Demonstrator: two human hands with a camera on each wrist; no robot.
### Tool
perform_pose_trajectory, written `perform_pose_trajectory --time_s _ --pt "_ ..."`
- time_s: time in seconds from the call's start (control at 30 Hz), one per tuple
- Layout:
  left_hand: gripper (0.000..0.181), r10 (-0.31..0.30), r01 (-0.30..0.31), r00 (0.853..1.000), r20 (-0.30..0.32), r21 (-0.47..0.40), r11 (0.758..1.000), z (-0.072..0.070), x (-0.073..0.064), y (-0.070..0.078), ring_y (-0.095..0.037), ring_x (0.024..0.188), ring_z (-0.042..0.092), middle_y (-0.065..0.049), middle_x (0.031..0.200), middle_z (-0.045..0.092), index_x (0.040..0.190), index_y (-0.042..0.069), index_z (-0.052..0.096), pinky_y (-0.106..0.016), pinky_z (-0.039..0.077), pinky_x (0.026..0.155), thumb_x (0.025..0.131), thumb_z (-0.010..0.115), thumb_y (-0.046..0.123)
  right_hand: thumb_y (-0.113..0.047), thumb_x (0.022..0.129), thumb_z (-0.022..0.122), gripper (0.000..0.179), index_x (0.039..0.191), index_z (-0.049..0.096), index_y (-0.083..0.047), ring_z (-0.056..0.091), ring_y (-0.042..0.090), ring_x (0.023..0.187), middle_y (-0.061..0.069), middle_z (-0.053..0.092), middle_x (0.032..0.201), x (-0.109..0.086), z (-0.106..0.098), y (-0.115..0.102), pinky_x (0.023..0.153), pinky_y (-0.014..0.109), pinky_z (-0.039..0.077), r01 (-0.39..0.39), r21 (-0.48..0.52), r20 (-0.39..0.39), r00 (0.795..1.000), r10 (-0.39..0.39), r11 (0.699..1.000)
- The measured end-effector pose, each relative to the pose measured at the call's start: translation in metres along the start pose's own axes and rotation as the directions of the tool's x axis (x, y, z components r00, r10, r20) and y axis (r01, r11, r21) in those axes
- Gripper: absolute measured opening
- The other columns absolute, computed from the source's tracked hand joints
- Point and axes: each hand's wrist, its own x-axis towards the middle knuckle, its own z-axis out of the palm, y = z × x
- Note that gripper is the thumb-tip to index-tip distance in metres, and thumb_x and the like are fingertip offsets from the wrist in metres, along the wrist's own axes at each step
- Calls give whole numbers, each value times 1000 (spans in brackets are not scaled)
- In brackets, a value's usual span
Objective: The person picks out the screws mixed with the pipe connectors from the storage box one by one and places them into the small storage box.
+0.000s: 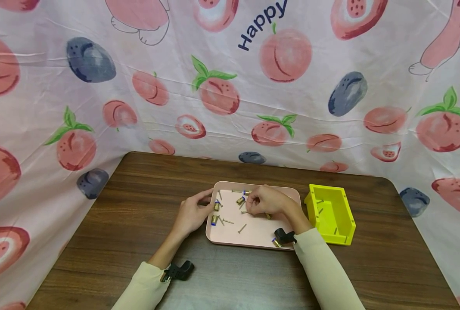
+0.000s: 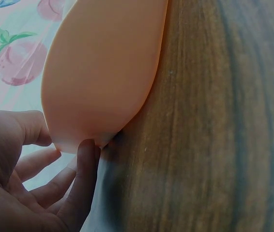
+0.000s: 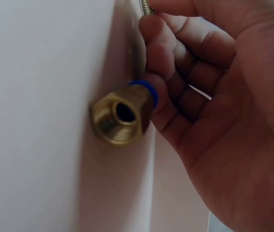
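A pale pink tray (image 1: 253,232) lies on the table with brass fittings with blue rings and several screws scattered in it. At its left side my left hand (image 1: 191,214) holds the edge; in the left wrist view its thumb and fingers (image 2: 86,164) meet the tray's corner (image 2: 103,72). Over the tray's right half, my right hand (image 1: 269,201) has its fingers curled and pinches a screw (image 3: 145,7), whose threaded shaft shows at the fingertips. Close by its lower fingers is a brass fitting (image 3: 122,115), its threaded opening facing the camera.
Just right of the tray stands a yellow bin (image 1: 332,215) with several screws inside. One fitting (image 1: 276,243) lies in the tray's near right corner, under the right wrist. A fruit-print cloth (image 1: 222,142) hangs behind the dark wooden table (image 1: 137,189).
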Motion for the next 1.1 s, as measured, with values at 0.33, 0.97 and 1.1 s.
perform_pose_trajectory --time_s 0.33,0.97,1.1 --pt "48 -121 120 992 20 33 992 -3 -3 21 -15 84 80 -13 114 82 146 5 71 -28 54 71 99 75 10 -4 91 74 9 87 76 -12 51 4 67 -10 61 77 -9 0 -7 66 23 41 26 -3 -75 997 -26 1000" --pt "48 -69 68 998 9 21 997 2 3 -1 -11 80 80 -6 108 83 144 9 74 -33 58 70 98 75 20 -2 89 76 7 88 75 -9 53 8 67 -8 60 75 -31 -3 -10 65 24 44 27 67 -164 986 -16 997" --pt "48 -63 62 998 16 20 998 5 6 -13 -9 79 79 -4 107 83 145 13 74 -32 58 71 99 76 23 -2 89 77 6 88 75 -7 53 9 67 -8 59 74 -36 -4 -10 65 24 44 32 73 -185 983 -18 997"
